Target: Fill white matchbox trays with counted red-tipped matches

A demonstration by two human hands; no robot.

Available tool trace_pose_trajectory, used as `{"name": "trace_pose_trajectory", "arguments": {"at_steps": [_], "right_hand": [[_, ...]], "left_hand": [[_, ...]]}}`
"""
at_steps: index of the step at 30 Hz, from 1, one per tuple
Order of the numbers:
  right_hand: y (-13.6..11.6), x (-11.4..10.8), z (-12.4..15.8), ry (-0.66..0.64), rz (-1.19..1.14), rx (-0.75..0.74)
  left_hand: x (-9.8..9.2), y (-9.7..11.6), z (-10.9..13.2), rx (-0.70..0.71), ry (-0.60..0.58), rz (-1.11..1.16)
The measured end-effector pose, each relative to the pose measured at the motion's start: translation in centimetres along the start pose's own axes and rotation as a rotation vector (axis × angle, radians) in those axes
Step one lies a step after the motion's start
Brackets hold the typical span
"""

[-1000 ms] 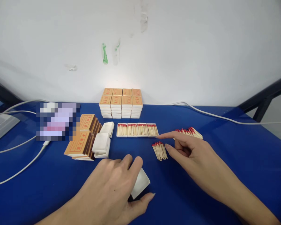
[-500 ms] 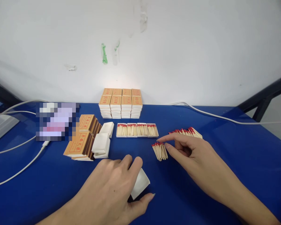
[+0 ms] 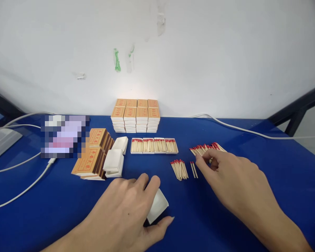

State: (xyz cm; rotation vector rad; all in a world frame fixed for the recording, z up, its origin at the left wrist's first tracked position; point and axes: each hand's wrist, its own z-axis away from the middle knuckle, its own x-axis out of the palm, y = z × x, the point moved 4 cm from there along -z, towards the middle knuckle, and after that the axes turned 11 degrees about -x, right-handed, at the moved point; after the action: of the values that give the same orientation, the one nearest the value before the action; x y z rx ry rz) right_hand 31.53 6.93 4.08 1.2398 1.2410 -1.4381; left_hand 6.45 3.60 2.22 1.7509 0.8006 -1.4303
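While the right hand (image 3: 233, 178) is at the match pile (image 3: 203, 148), the left hand (image 3: 131, 203) covers a tray (image 3: 158, 205)

Counting out matches seems the step in hand: on the counter (image 3: 291, 189), two single matches (image 3: 193, 170) lie just right of a small bundle (image 3: 179, 170). The right thumb and forefinger bend close together at the pile's near edge; whether they pinch anything, I cannot tell. The left thumb stands apart from its fingers about the tray, any grip hidden. The next move probably calls for a light, sparing pinch.
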Motion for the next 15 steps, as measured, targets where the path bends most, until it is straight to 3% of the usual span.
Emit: {"name": "trace_pose_trajectory", "arguments": {"at_steps": [6, 15], "right_hand": [[-0.41, 0.33, 0.26, -0.079, -0.068, -0.075], [-0.41, 0.7, 0.44, -0.04, -0.171, -0.187]], "left_hand": [[-0.24, 0.17, -0.19, 0.007, 0.002, 0.003], [-0.3, 0.04, 0.0, 0.0, -0.01, -0.005]]}}
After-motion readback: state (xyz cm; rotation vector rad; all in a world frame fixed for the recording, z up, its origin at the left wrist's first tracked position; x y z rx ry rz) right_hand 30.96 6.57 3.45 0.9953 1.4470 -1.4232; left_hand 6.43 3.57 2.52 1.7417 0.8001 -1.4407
